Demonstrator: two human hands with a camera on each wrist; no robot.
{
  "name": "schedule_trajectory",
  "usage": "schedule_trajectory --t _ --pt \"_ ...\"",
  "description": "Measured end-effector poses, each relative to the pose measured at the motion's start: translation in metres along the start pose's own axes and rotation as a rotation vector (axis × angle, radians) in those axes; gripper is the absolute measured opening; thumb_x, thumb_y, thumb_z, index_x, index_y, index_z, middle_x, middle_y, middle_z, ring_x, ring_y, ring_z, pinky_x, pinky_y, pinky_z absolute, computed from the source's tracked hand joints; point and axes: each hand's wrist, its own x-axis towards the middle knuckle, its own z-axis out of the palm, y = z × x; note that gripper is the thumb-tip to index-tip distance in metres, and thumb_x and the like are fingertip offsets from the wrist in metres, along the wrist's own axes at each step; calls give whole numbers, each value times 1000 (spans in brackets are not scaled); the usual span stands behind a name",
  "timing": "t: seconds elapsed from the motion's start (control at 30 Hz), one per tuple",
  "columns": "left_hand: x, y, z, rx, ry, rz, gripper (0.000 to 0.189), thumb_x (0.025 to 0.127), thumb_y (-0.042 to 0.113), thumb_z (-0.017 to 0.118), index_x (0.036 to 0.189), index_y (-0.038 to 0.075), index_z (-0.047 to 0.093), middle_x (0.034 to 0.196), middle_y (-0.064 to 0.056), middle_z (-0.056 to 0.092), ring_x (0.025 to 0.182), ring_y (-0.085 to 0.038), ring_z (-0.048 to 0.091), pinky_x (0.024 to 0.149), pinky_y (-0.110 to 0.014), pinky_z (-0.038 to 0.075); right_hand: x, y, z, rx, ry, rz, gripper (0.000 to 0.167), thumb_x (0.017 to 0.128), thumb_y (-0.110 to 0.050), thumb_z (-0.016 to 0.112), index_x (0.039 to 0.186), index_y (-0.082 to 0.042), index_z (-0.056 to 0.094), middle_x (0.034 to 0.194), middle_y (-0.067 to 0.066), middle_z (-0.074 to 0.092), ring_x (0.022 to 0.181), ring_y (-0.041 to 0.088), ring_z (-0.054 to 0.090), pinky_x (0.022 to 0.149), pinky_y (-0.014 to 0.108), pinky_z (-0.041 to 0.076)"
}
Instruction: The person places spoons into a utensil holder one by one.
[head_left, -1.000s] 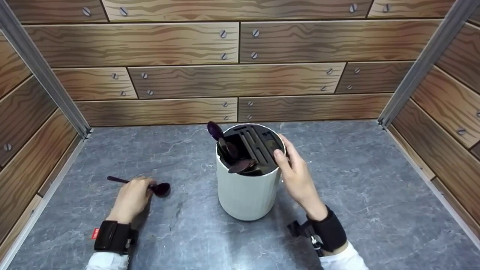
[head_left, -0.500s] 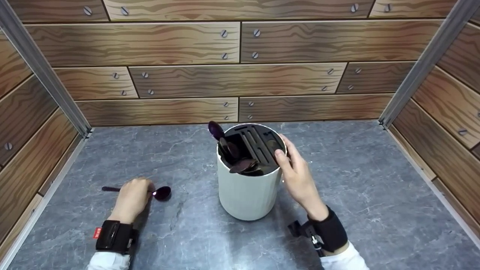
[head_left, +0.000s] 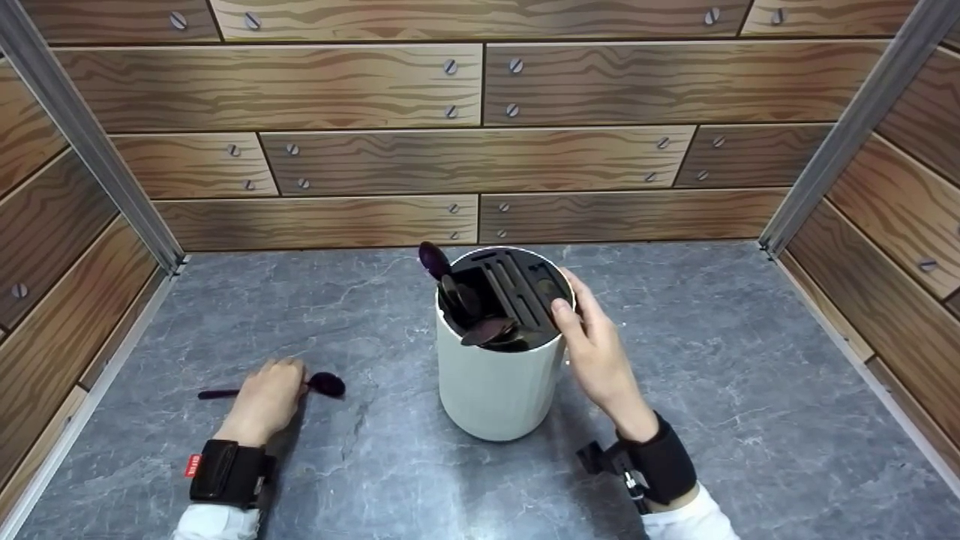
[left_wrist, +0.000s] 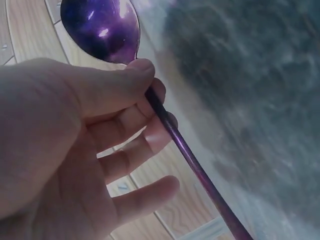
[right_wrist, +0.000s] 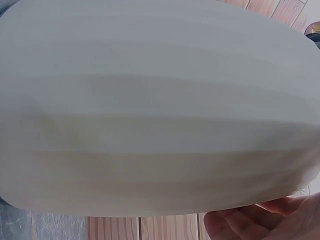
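Observation:
My left hand is low over the left part of the tabletop with a dark purple spoon. In the left wrist view, thumb and fingertips pinch the shiny spoon just below its bowl, while the little finger stands off the handle. A pale, round utensil holder with a slotted black insert stands upright in the middle. My right hand grips its right side, thumb at the rim and fingers around the outside. The holder's wall fills most of the right wrist view.
Several dark spoons lean out of the holder's open left compartment, bowls up. Grey marbled tabletop surrounds the holder. Wood-patterned panels close off the back and both sides.
The spoon in my left hand has turned slightly, its handle end shifting left and toward the front edge, its bowl a little right. My right hand stays on the utensil holder.

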Motion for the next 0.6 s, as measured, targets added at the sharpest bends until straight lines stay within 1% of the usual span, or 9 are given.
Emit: schedule_trajectory --t 0.07,0.13,0.23,0.37,0.43,0.5,0.6 --pt "0 2 -2 4 21 13 8 93 0 70 89 2 64 94 -18 72 93 -42 69 79 -59 60 0 1 0 4 -1 -1 49 112 -14 45 159 0 41 160 22 51 143 37 56 110 7 44" --pt "0 4 -5 0 62 32 10 93 0 70 88 2 63 92 -19 71 92 -42 69 78 -59 60 0 0 0 -3 1 -1 49 112 -14 45 159 0 41 160 22 51 143 37 55 110 7 43" --pt "1 9 -10 -43 129 49 12 94 2 71 86 3 62 89 -17 69 87 -40 69 75 -58 60 0 0 0 -5 3 3 49 112 -15 45 159 0 41 160 21 51 144 36 55 110 6 42" --pt "3 18 -19 -151 207 45 11 97 4 70 88 6 63 90 -13 70 84 -35 70 71 -56 59 0 0 0 7 2 2 49 112 -15 45 159 0 41 160 21 51 144 36 54 111 7 43" --pt "4 23 -23 -203 254 42 11 98 4 69 89 6 64 90 -12 70 80 -32 69 68 -53 58 1 0 0 11 1 -2 49 112 -14 45 158 0 42 160 21 52 144 36 54 111 7 43" --pt "4 29 -26 -251 314 38 9 98 4 69 90 6 65 92 -12 72 78 -28 69 67 -49 58 1 0 0 3 2 -3 49 112 -15 45 158 -1 42 160 21 52 144 35 54 111 7 42" --pt "5 37 -31 -325 417 52 5 96 1 71 94 5 70 91 -10 75 77 -25 70 68 -46 59 0 0 0 -12 3 -4 49 112 -15 45 158 -1 42 160 20 52 144 35 55 111 6 42"
